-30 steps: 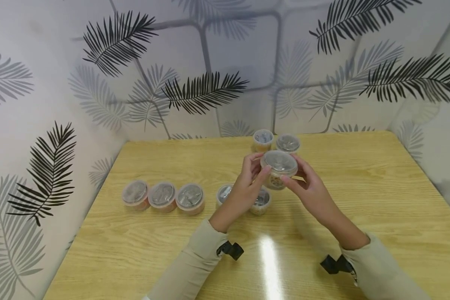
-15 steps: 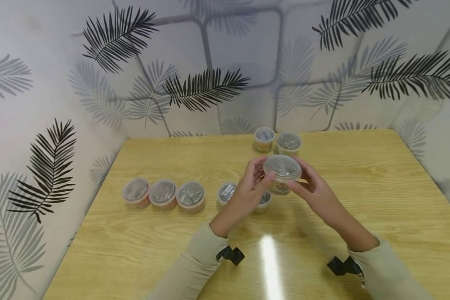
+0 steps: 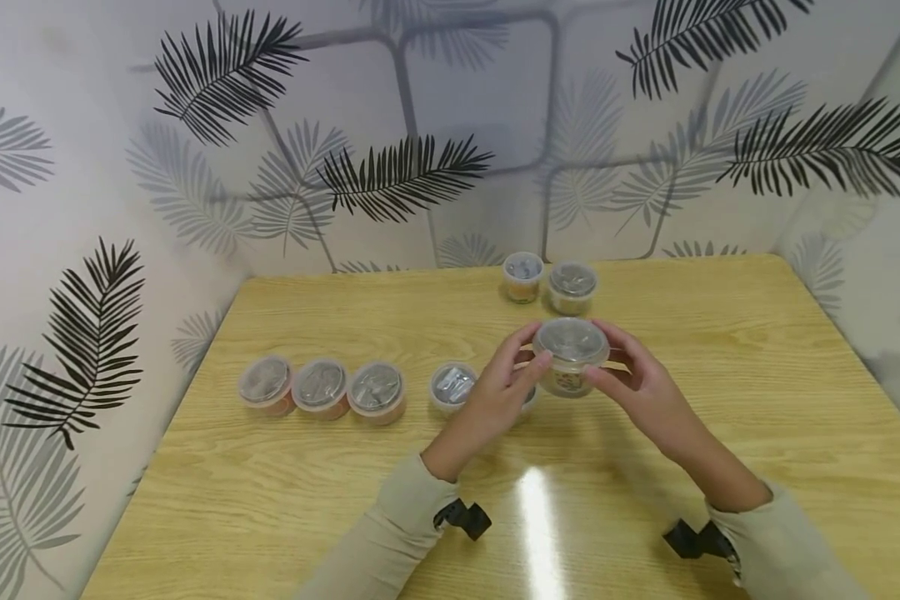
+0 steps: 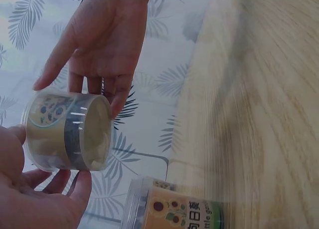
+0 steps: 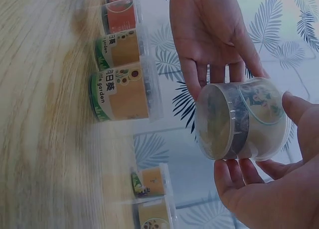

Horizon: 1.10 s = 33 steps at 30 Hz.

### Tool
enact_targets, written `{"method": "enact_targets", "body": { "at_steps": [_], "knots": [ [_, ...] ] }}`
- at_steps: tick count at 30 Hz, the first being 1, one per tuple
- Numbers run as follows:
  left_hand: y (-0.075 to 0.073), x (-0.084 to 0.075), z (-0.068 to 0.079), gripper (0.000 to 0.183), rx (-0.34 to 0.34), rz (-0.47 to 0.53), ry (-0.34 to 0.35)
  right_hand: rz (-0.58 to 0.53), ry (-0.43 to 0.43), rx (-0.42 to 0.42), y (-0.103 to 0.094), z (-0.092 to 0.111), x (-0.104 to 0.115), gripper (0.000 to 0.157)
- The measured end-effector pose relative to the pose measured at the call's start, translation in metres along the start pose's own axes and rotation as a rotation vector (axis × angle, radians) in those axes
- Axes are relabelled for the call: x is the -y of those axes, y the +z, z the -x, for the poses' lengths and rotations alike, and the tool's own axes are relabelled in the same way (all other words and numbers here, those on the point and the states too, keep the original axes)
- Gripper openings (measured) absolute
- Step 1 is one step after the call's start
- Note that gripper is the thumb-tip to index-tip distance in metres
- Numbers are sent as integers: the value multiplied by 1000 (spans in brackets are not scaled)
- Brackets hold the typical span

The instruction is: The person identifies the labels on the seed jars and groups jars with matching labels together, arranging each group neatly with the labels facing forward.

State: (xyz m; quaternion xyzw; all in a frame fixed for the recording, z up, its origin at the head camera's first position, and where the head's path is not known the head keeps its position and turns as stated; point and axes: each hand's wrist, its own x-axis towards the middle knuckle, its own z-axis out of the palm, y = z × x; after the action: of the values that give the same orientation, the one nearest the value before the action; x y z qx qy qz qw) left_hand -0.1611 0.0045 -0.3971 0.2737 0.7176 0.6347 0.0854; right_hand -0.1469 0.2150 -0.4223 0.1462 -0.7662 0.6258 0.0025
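Both hands hold one clear round plastic tub (image 3: 570, 358) above the table, its lid facing up. My left hand (image 3: 498, 383) grips its left side, and my right hand (image 3: 641, 383) grips its right side. Thumbs lie on the near side and fingers reach round the wall. In the left wrist view the tub (image 4: 70, 131) shows a flower-printed label and a dark band inside; pale contents show through its wall in the right wrist view (image 5: 244, 121). Below my left hand stands a lidded tub (image 3: 452, 386); another beside it is mostly hidden by that hand.
Three lidded tubs with reddish sides stand in a row at left, the nearest to the middle being a tub (image 3: 377, 392). A small orange tub (image 3: 523, 277) and a wider pale tub (image 3: 572, 287) stand near the back edge of the wooden table (image 3: 757, 375). A patterned wall rises behind.
Both hands have brought the held tub slightly toward me and to the right, away from the two back tubs. The pale back tub now shows more fully. The grip looks the same.
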Motion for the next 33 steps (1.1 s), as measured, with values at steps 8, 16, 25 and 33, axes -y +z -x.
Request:
{"method": "enact_targets", "body": {
  "at_steps": [8, 16, 25, 33],
  "knots": [
    [9, 15, -1, 53, -56, -33, -25, 1, 6, 11, -6, 6, -5, 58],
    [21, 39, -2, 51, -141, -17, 11, -27, 46, 22, -10, 10, -15, 59],
    [38, 38, 5, 56, -184, -34, -37, -21, 88, 28, -15, 18, -30, 64],
    [40, 42, 6, 63, -167, -186, -49, -40, 123, 65, -17, 21, -37, 66]
  ]
}}
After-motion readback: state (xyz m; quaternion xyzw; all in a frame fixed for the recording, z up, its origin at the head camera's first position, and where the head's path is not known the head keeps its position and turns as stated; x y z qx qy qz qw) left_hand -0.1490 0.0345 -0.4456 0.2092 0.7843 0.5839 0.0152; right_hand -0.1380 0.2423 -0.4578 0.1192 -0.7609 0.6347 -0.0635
